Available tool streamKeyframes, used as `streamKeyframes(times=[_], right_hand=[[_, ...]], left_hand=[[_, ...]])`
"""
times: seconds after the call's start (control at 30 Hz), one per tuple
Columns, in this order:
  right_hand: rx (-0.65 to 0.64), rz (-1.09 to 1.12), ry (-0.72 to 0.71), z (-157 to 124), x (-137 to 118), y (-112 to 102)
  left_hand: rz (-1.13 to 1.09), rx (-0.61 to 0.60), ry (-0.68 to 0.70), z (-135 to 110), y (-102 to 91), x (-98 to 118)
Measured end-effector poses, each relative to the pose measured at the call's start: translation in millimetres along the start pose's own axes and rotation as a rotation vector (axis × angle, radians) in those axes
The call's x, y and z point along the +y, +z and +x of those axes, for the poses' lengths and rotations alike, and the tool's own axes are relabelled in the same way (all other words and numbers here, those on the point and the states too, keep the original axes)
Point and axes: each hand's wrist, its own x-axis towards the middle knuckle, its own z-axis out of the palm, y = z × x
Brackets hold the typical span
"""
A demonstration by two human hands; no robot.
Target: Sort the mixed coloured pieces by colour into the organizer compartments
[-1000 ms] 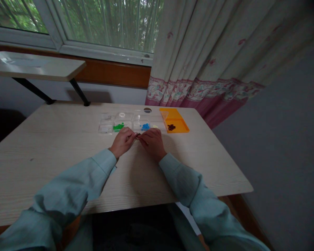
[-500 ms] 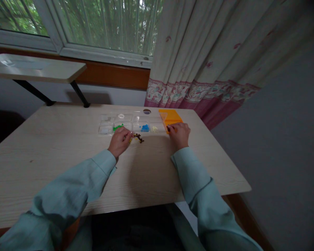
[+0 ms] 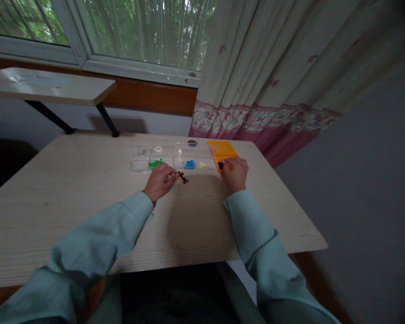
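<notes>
My left hand (image 3: 160, 180) rests on the light wooden table (image 3: 87, 202) with its fingers pinched on the end of a small dark string of beads (image 3: 182, 177) lying in front of it. My right hand (image 3: 235, 173) lies over the near edge of an orange tray (image 3: 222, 150), fingers curled at a few dark beads (image 3: 220, 166) there; whether it grips one is hidden. A clear compartment box (image 3: 168, 158) behind my hands holds green beads (image 3: 154, 163), blue beads (image 3: 189, 164) and pale yellow beads (image 3: 201, 166).
A small round dark lid (image 3: 192, 143) lies behind the box. A flowered curtain (image 3: 273, 76) hangs at the table's far right corner. Another table (image 3: 50, 85) stands at the back left beneath the window. The table's right edge drops off beside my right arm.
My right hand left the bead string at the centre and went right to the orange tray. My left hand stayed at the string. The camera shifted slightly.
</notes>
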Motion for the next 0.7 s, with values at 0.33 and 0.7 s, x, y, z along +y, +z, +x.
streamKeyframes(times=[0.33, 0.7], right_hand=[[-0.093, 0.204, -0.266, -29, -72, 5], [-0.131, 0.277, -0.301, -36, -84, 7]], left_hand=[[0.224, -0.183, 0.078, -2, -1.1, 10], [0.207, -0.129, 0.0, -3, 1.2, 8]])
